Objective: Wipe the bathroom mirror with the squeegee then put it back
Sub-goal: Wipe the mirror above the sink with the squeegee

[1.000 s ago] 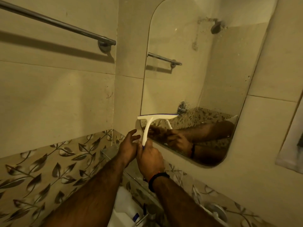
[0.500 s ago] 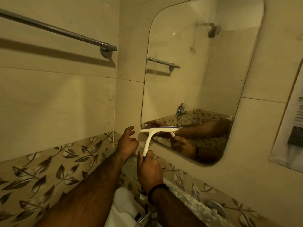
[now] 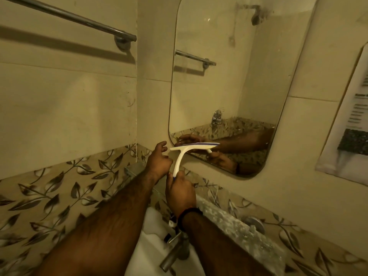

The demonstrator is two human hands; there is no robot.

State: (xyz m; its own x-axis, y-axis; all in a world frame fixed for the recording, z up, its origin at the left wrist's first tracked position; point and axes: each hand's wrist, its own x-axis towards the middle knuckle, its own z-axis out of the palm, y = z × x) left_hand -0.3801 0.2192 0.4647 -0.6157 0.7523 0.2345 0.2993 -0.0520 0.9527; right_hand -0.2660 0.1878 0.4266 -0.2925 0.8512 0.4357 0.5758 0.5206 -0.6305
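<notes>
A white squeegee [image 3: 182, 156] with a blue-edged blade lies against the lower left corner of the rounded wall mirror [image 3: 229, 80]. My right hand [image 3: 180, 191] grips the bottom end of its handle, just below the mirror. My left hand [image 3: 159, 160] hovers just left of the handle with loosely spread fingers and holds nothing. Both hands and the squeegee are reflected in the mirror's bottom strip.
A chrome towel bar [image 3: 75, 18] runs along the left wall. Below my arms are a white basin [image 3: 151, 246] and a metal tap [image 3: 175, 253]. A stone ledge [image 3: 229, 216] runs under the mirror. A printed notice [image 3: 350, 126] hangs at the right.
The squeegee has slid down the mirror's left side to its bottom corner, my right hand dropping with it. My left hand has come off the handle and stays beside it.
</notes>
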